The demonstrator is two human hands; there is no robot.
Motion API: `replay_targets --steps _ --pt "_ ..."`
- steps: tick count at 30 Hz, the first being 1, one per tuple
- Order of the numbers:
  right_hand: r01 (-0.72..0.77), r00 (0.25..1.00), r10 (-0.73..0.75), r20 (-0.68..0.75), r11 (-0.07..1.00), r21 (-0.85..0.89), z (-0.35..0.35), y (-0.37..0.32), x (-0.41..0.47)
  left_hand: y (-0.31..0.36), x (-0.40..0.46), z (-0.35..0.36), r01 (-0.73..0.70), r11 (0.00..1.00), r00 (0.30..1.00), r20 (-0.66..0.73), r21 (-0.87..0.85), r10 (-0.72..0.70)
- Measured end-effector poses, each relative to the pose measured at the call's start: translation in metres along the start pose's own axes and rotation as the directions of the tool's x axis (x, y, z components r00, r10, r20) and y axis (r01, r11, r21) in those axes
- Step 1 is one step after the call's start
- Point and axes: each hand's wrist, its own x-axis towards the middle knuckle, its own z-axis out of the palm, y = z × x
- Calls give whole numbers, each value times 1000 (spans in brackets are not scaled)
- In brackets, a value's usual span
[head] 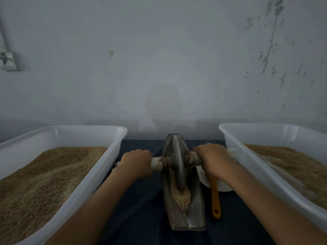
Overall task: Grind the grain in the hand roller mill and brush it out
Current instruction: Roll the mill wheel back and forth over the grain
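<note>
1. The hand roller mill's boat-shaped trough (194, 216) lies at centre on a dark blue cloth (141, 218), its long axis running from 12 to 6 o'clock, the far tip toward the wall (159, 59) and the near tip toward the person.
2. The grinding wheel (177, 156) stands upright on edge in the trough, in line with that axis; its axle (165, 160) crosses it from 9 to 3 o'clock.
3. Crushed grain (181, 195) lies in the near half of the trough, at 6 o'clock from the wheel.
4. The left hand (137, 163) has its fingers curled round the axle's left handle, which is wrapped in white; the right hand (212, 161) grips the right handle likewise.
5. An orange-handled brush (215, 200) lies just beside the trough at 3 o'clock, parallel to it, its head partly hidden under the right wrist over a white dish (224, 188).
6. A white tub of grain (58, 135) flanks the mill at 9 o'clock, and a second white tub (265, 131) at 3 o'clock; each hand sits near a tub's inner rim, leaving narrow room sideways.
7. Bare cloth shows along the trough's left side and at its near end.
</note>
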Motion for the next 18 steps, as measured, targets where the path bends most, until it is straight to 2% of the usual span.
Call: replay_targets --steps 5,8,10,13,16,18 --pt "33 996 -35 80 999 28 -3 6 -2 -3 1 -6 -16 998 987 161 -54 25" --pt "32 996 -33 83 999 12 -3 6 -1 -4 2 -5 -10 997 982 190 -73 23" --pt "11 998 -11 62 1000 14 -2 4 -1 -3 2 -4 -9 998 989 144 -60 18" --pt "-22 1000 21 3 999 49 2 2 -2 0 0 -3 1 1000 1000 -1 -10 -1" --pt "-40 997 46 -61 995 92 6 2 -4 8 -2 1 25 997 985 -174 77 -12" --pt "-32 993 44 -112 993 114 9 3 -5 12 -2 2 40 994 971 -240 99 -16"
